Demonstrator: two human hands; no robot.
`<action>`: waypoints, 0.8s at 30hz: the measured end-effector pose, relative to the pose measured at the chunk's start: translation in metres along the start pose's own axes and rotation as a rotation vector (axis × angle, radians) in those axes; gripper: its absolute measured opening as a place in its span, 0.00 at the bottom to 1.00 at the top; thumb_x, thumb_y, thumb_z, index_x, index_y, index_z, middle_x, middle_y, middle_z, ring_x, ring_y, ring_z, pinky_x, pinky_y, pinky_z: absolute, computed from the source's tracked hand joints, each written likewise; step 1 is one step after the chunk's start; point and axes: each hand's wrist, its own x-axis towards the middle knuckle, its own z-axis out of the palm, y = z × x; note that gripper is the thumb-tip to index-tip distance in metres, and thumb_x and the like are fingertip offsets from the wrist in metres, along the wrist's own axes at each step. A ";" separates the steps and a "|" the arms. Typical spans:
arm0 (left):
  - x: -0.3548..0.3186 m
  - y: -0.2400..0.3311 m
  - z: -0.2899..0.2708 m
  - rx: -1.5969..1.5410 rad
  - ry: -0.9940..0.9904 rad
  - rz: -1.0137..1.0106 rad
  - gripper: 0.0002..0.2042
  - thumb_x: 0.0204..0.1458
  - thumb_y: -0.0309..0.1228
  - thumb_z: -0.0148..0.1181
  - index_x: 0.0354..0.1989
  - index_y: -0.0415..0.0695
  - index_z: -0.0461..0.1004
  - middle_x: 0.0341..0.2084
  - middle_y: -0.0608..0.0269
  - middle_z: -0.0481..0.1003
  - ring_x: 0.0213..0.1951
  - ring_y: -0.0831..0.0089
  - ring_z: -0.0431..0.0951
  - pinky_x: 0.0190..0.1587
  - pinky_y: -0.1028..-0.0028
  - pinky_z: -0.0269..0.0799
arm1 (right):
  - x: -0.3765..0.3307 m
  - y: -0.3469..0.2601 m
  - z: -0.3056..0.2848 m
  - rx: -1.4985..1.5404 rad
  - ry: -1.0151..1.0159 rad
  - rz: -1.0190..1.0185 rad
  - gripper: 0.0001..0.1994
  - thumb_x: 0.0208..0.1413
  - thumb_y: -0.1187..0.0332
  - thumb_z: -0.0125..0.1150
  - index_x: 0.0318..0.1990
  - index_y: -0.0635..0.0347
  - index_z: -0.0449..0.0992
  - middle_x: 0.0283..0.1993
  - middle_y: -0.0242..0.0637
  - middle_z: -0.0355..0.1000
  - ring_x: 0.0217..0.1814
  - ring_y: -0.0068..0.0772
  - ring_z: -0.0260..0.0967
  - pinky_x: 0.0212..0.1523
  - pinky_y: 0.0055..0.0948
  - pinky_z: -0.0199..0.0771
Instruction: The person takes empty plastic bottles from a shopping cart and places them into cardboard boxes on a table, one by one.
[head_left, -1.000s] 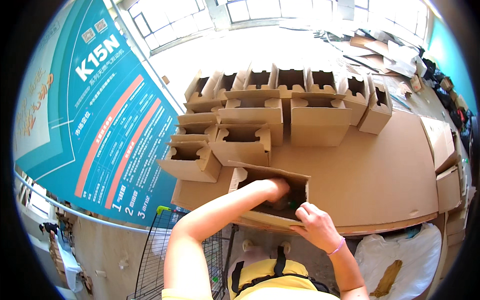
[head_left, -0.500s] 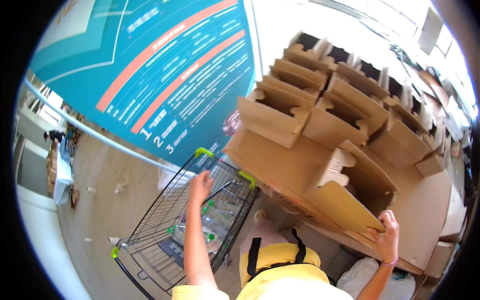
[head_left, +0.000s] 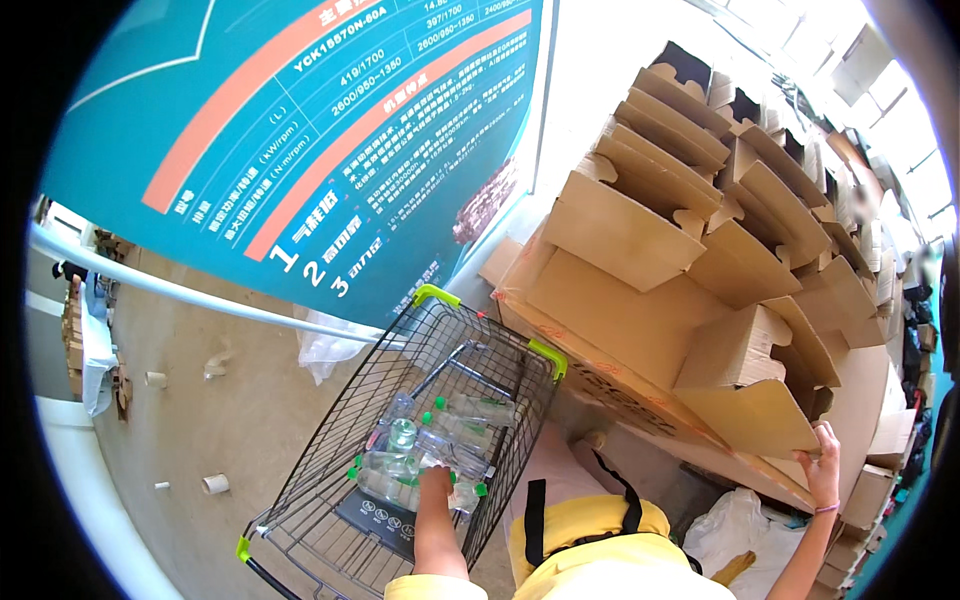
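Note:
My left hand (head_left: pixel 436 482) reaches down into a black wire shopping cart (head_left: pixel 345 425), among several clear plastic bottles (head_left: pixel 468 408) with green caps. It touches or nearly touches a bottle near the cart's child-seat panel; its fingers are mostly hidden, so I cannot tell if they grip. On the right, my right hand (head_left: pixel 825 462) pinches the edge of a flap on an open cardboard box (head_left: pixel 745 405). That box stands at the near side of a large flat cardboard carton (head_left: pixel 610 320), and part of its inside is in shadow.
Rows of open cardboard boxes (head_left: pixel 630 228) fill the carton's far side. A large teal display board (head_left: pixel 300 130) rises behind the cart, with a pale pole (head_left: pixel 190 283) along its foot. White plastic bags (head_left: pixel 725 535) lie at lower right. A white cup-like piece (head_left: pixel 215 484) sits on the floor.
My left hand has gone from above the cart down to the bottles. My right hand keeps hold of the box flap. The view has shifted, so the boxes look farther right.

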 end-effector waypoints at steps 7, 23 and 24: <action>-0.022 -0.008 0.014 0.127 0.244 0.028 0.26 0.41 0.40 0.69 0.54 0.59 0.73 0.54 0.61 0.70 0.53 0.58 0.72 0.53 0.58 0.70 | -0.008 0.023 0.006 -0.123 0.010 -0.032 0.18 0.34 0.79 0.67 0.35 0.67 0.67 0.41 0.47 0.66 0.43 0.54 0.65 0.46 0.40 0.66; -0.129 0.000 -0.127 -0.847 0.963 -0.089 0.18 0.51 0.37 0.66 0.47 0.40 0.75 0.42 0.51 0.78 0.40 0.55 0.78 0.41 0.64 0.73 | 0.003 -0.001 -0.001 0.045 -0.055 0.047 0.17 0.32 0.81 0.66 0.33 0.67 0.67 0.39 0.46 0.67 0.41 0.53 0.66 0.42 0.39 0.67; -0.140 0.013 -0.152 -0.944 1.118 0.033 0.18 0.53 0.38 0.64 0.48 0.39 0.75 0.43 0.52 0.78 0.41 0.58 0.78 0.42 0.65 0.73 | 0.001 -0.001 -0.002 0.052 -0.049 0.046 0.17 0.32 0.81 0.67 0.33 0.67 0.67 0.39 0.46 0.67 0.41 0.53 0.66 0.42 0.39 0.67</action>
